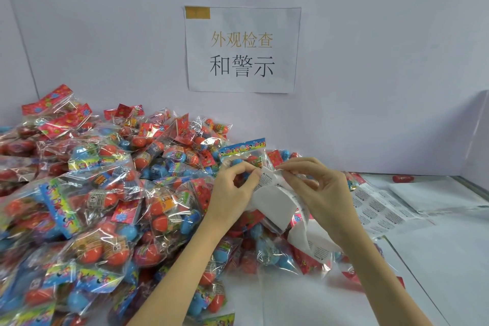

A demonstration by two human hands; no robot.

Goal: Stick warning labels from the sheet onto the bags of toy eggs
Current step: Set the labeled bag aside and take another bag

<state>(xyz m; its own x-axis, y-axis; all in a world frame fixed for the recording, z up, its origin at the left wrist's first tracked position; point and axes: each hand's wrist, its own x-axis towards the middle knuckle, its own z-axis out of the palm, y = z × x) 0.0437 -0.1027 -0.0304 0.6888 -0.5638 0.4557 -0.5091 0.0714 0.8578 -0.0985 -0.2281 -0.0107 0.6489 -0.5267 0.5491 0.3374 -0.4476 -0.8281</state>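
Above the pile of bagged toy eggs [105, 193] on the counter [436, 259], the left hand [232, 190] and right hand [320, 188] both pinch the curled label sheet [272, 193] at its top edge, fingers clamped on it. More label sheets [378, 206] lie flat to the right. A printed sign [242, 49] hangs on the wall.

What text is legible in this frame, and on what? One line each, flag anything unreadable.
"外观检查" in orange: paper sign on the wall.
"和警示" in black: same sign, lower line.
"6+": small tag inside a bag of toy eggs.
Bag header cards: colourful lettering, too distorted to read.
Label sheet held by the left hand and right hand: warning triangle visible, print too small.
Label sheets on table: too small.
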